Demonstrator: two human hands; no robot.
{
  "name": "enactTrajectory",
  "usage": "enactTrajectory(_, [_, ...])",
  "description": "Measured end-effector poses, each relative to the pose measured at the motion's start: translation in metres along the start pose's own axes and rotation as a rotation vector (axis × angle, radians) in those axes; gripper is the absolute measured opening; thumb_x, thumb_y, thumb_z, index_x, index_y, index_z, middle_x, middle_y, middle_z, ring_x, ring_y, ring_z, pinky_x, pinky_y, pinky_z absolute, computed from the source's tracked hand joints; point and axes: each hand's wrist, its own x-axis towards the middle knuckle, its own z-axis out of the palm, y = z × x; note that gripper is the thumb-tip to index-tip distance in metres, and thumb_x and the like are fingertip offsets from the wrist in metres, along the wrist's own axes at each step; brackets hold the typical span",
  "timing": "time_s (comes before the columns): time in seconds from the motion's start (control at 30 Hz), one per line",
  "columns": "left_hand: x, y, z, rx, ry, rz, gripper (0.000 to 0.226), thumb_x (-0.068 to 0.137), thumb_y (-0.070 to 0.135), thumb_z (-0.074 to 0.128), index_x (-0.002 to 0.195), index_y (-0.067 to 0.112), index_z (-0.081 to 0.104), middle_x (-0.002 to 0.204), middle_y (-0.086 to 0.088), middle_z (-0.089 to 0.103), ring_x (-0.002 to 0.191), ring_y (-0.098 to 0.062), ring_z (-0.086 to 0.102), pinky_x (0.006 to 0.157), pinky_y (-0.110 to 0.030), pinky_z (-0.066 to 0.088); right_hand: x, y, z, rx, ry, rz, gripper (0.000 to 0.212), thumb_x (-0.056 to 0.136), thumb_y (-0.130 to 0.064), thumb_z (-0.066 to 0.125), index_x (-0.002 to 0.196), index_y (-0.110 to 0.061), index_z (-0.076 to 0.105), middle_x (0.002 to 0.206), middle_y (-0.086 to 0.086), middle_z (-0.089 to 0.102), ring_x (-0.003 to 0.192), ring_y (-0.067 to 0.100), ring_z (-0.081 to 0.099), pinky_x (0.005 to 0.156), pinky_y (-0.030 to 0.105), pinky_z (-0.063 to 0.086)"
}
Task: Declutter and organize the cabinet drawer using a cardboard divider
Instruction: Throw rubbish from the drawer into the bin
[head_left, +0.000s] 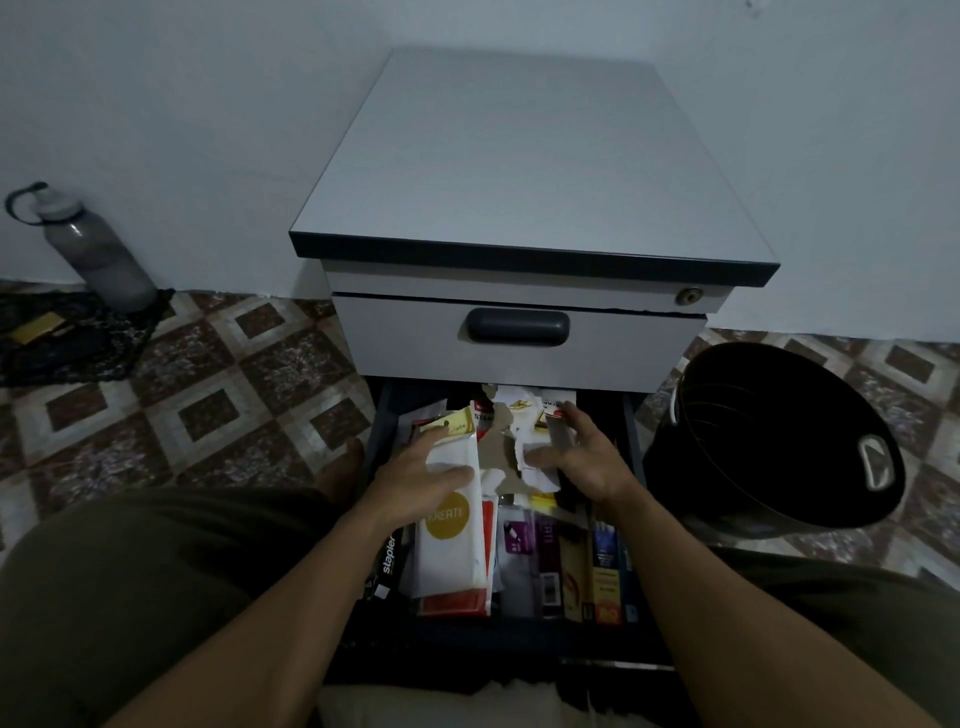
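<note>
I judge this job barely begun. The lower drawer (387, 410) of the cabinet (519, 156) is pulled out toward me, below the closed upper drawer (415, 338), and it is crammed: a black staples pack (389, 561) along the left wall, a row of slim boxes (605, 571) standing on edge on the right, and torn white paper (537, 477) heaped in the middle and toward the back. My left hand (415, 473) holds a long white packet (452, 551) with a gold disc on it, thumb laid across its face and fingers round its far edge; the packet is touching the pile and looks only partly raised. My right hand (587, 457) is spread over the torn paper with its fingers loosely bent, a small grey card (560, 436) at the fingertips; I cannot tell whether it is pinching anything. I see no cardboard divider that I can be sure of. A brownish scrap (496, 447) among the paper may be card, but it is too dim to say. The black bin (779, 441) stands just to the right of the drawer, tipped toward me, and I can make out nothing inside it. So I reckon everything is left: pulling out the rubbish, emptying or sorting the contents, fitting the divider and putting things back in sections.
</note>
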Motion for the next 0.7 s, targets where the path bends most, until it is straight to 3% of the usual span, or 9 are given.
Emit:
enactTrajectory(0.1, [-0.001,0.003,-0.003,0.026,-0.022,-0.02,0.077,0.076,0.044,0.062,0.145,0.054,0.029,0.13,0.001,0.052,0.105,-0.019,0.06,0.093,-0.042,0.054,-0.005,0.002,-0.003,0.012,0.075,-0.024,0.088,0.079,-0.02,0.081,0.152,-0.026,0.032,0.136,-0.005,0.049,0.104,0.016,0.058,0.08,0.027,0.052])
enactTrajectory(0.17, [-0.002,0.005,-0.004,0.043,-0.046,-0.022,0.084,0.071,0.043,0.062,0.145,0.056,0.025,0.131,0.0,0.052,0.105,-0.02,0.06,0.093,-0.042,0.054,-0.011,0.003,-0.005,0.111,0.212,-0.046,0.073,0.084,-0.021,0.077,0.148,-0.018,0.041,0.135,0.001,0.056,0.111,0.02,0.059,0.097,0.038,0.051])
enactTrajectory(0.2, [-0.002,0.005,-0.003,0.048,-0.053,-0.023,0.086,0.071,0.042,0.063,0.146,0.056,0.024,0.132,-0.001,0.052,0.106,-0.02,0.06,0.093,-0.042,0.055,-0.016,0.003,-0.005,0.168,0.291,-0.059,0.061,0.087,-0.02,0.074,0.143,-0.015,0.049,0.127,0.001,0.062,0.107,0.018,0.06,0.098,0.038,0.051])
enactTrajectory(0.33, [-0.006,0.006,0.0,0.041,-0.028,0.009,0.088,0.07,0.046,0.067,0.147,0.052,0.026,0.133,0.0,0.052,0.108,-0.02,0.06,0.095,-0.041,0.054,-0.039,0.006,-0.001,0.278,0.474,-0.113,0.007,0.091,-0.014,0.068,0.096,-0.012,0.073,0.085,-0.003,0.072,0.086,0.012,0.07,0.07,0.022,0.055])
enactTrajectory(0.4, [-0.007,0.005,-0.002,-0.016,-0.003,0.036,0.091,0.067,0.049,0.07,0.148,0.051,0.028,0.132,0.0,0.052,0.107,-0.018,0.06,0.093,-0.041,0.055,-0.043,0.015,0.008,0.211,0.456,-0.096,0.008,0.089,-0.014,0.069,0.082,-0.013,0.071,0.078,0.002,0.073,0.079,0.017,0.072,0.07,0.032,0.061])
enactTrajectory(0.47, [-0.008,0.005,-0.004,-0.065,0.017,0.052,0.095,0.063,0.052,0.071,0.148,0.05,0.028,0.132,0.0,0.052,0.107,-0.017,0.061,0.093,-0.042,0.055,-0.045,0.025,0.016,0.068,0.412,-0.082,0.007,0.085,-0.015,0.072,0.085,-0.021,0.068,0.084,0.001,0.073,0.082,0.019,0.072,0.076,0.045,0.061])
enactTrajectory(0.6, [-0.01,0.003,-0.006,-0.091,0.047,0.055,0.09,0.079,0.04,0.074,0.153,0.042,0.021,0.13,0.002,0.054,0.108,-0.017,0.059,0.093,-0.037,0.053,-0.047,0.031,0.021,-0.147,0.307,-0.058,0.038,0.078,-0.023,0.073,0.114,-0.028,0.059,0.104,-0.004,0.073,0.085,0.016,0.073,0.073,0.043,0.062])
enactTrajectory(0.7, [-0.009,0.001,-0.004,-0.019,0.047,0.024,0.078,0.084,0.041,0.062,0.153,0.039,0.024,0.134,0.0,0.053,0.108,-0.017,0.058,0.096,-0.037,0.05,-0.044,0.027,0.017,-0.302,0.309,-0.051,0.039,0.072,-0.036,0.071,0.111,-0.037,0.064,0.109,-0.008,0.071,0.098,0.017,0.069,0.084,0.045,0.059])
